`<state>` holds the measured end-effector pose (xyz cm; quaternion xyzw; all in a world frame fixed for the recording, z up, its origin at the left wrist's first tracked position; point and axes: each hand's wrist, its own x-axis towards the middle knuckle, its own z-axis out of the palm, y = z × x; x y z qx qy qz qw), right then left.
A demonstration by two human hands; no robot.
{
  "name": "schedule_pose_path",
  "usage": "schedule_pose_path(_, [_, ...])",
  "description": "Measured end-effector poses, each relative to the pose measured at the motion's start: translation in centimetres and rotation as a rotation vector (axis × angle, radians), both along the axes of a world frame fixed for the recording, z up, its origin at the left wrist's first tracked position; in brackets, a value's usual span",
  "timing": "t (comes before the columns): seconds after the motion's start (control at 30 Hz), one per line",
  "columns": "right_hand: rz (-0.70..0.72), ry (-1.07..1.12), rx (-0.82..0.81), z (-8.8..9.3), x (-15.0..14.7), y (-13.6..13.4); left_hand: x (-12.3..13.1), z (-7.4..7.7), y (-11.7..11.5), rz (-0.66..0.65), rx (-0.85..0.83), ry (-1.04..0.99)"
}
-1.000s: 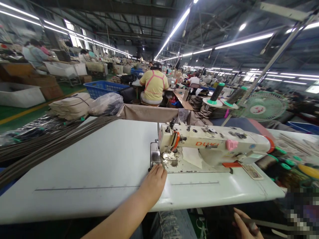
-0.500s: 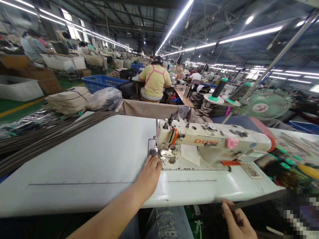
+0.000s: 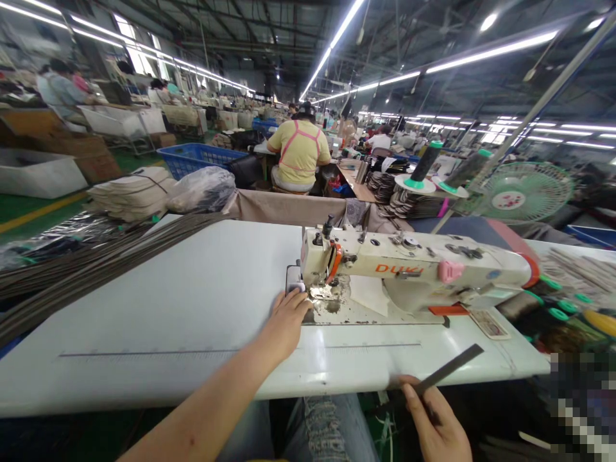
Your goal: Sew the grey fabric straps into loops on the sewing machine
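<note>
My left hand [image 3: 287, 322] rests on the machine bed with its fingers stretched toward the presser foot of the sewing machine [image 3: 418, 269]. Nothing shows in those fingers. At the table's front edge, my right hand [image 3: 440, 423] pinches a narrow dark strip [image 3: 455, 367] between thumb and fingers. One end of the strip points up and to the right over the white tabletop [image 3: 192, 289]; its other end is lost in the dark below the table.
A bundle of long dark strips [image 3: 120, 256] lies along the table's left side. Thread spools [image 3: 426, 165] and a fan [image 3: 522, 196] stand behind the machine. Beyond a fabric-covered partition [image 3: 289, 204] sits a person in yellow [image 3: 301, 151]. A ruler scale [image 3: 192, 351] marks the tabletop.
My right hand has moved left, bringing the strip with it, and the strip's free end now shows over the tabletop. My left hand has shifted slightly up and left beside the presser foot.
</note>
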<state>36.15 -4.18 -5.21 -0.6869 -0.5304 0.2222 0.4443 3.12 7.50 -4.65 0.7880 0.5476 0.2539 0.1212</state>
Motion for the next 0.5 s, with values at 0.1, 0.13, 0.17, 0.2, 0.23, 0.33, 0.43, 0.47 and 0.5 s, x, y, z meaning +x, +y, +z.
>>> schedule_pose_path(0.1, [0.061,0.032,-0.026,0.4,-1.6,0.1,-0.3,0.1,0.9,0.049,-0.001,-0.152])
schedule_pose_path(0.13, [0.099,0.036,-0.03,0.6,-2.3,0.1,-0.5,0.1,1.4,0.071,-0.006,-0.19])
schedule_pose_path(0.17, [0.147,0.033,-0.031,0.8,-3.1,0.1,-0.8,0.1,2.0,0.092,-0.015,-0.211])
schedule_pose_path(0.2, [0.202,0.024,-0.028,1.1,-3.9,0.2,-1.1,0.1,2.7,0.107,-0.028,-0.214])
schedule_pose_path(0.23, [0.263,0.009,-0.026,1.3,-4.8,0.2,-1.3,0.1,3.4,0.116,-0.043,-0.204])
schedule_pose_path(0.33, [0.421,-0.054,-0.03,1.8,-7.4,0.5,-2.0,0.1,6.1,0.124,-0.075,-0.164])
schedule_pose_path(0.43, [0.525,-0.107,-0.085,2.2,-9.9,1.2,-2.4,0.4,8.8,0.103,-0.095,-0.135])
schedule_pose_path(0.47, [0.547,-0.117,-0.109,2.4,-10.6,1.5,-2.3,0.6,9.5,0.094,-0.098,-0.127])
schedule_pose_path(0.5, [0.568,-0.122,-0.133,2.6,-11.3,1.8,-2.3,0.7,10.2,0.086,-0.1,-0.121])
